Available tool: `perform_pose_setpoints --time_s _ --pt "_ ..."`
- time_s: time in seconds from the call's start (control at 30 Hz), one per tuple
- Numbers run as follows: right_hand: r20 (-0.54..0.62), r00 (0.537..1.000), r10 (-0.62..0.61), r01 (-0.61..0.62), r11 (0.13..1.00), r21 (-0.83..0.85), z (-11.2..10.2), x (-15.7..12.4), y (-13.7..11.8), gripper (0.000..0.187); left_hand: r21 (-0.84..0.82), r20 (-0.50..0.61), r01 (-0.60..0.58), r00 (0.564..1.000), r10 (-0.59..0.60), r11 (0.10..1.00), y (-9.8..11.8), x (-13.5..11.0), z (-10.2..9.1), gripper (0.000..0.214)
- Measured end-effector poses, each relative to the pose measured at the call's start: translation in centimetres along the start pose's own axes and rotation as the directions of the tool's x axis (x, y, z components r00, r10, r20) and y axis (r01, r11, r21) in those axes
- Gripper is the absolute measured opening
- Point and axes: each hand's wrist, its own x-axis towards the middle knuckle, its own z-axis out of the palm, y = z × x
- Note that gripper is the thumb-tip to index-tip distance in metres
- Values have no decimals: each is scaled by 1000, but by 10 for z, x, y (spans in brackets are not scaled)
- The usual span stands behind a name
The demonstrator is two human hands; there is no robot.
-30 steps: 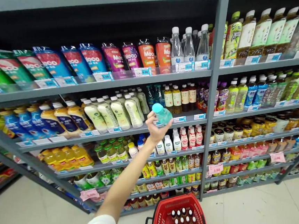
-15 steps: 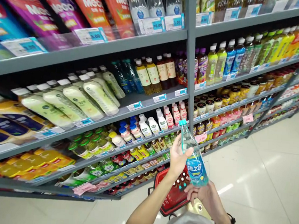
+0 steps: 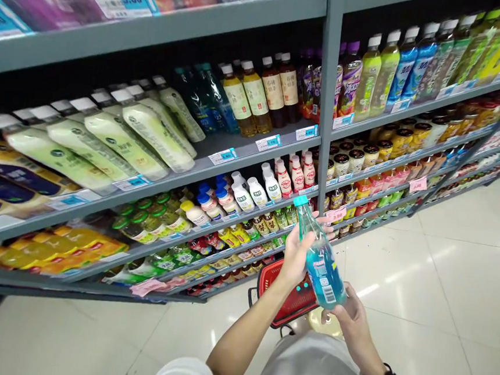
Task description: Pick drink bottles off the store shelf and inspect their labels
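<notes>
Blue bottle [image 3: 322, 272] right of ctr, L hand [image 3: 297, 253] wrapped round upper half. R hand [image 3: 355, 316] half-curled, fingers holding base btw.

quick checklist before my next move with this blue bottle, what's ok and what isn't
1. Left hand grip on the blue bottle: ok, wrapped around its upper part.
2. Right hand support: ok, it holds the bottle near the base.
3. Turquoise cap in place: ok, it sits on the neck; how tight, cannot tell.
4. Bottle upright: not ok, it is tilted.
5. Barcode in view: ok, it faces the camera near the base.
6. Everything in the red basket visible: not ok, the bottle and left arm partly block the view; full contents, cannot tell.
</notes>
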Motion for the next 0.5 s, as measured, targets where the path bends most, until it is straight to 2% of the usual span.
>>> perform_pose_setpoints --time_s 0.13,0.3,0.4,0.5 --pt "-96 988 -121 108 986 -128 4 -3 0 45 -25 7 -18 1000 18 1000 6 -2 -1 62" --pt "-241 910 -338 254 913 -319 -1 -8 1 56 -60 17 -29 999 30 998 10 -5 -3 64" --pt "-215 868 -448 340 851 -400 -4 -8 -2 59 -56 61 -45 997 48 997 11 -5 -3 62" --pt "-141 817 -560 438 760 -480 -3 -6 -7 62 -33 111 -60 992 63 998 11 -4 -5 58"
